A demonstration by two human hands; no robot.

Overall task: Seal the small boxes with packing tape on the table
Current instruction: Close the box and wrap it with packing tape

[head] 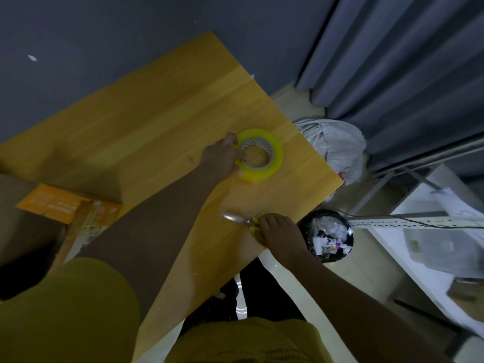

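A wooden table (146, 119) runs slantwise from the left edge to the right of centre. At the lower left of the frame lie cardboard boxes (78, 218), partly hidden by the left arm. Off the table's right edge a white bag (337, 148) sits above a black bin (327, 235) full of scraps. The tape roll (258, 155) lies flat on the table, right of centre; the left hand (222, 155) grips its near rim, fingers curled into the core. Below it, the right hand (280, 230) covers the yellow handles of the scissors (239, 219), fingers curled over them, blades pointing left.
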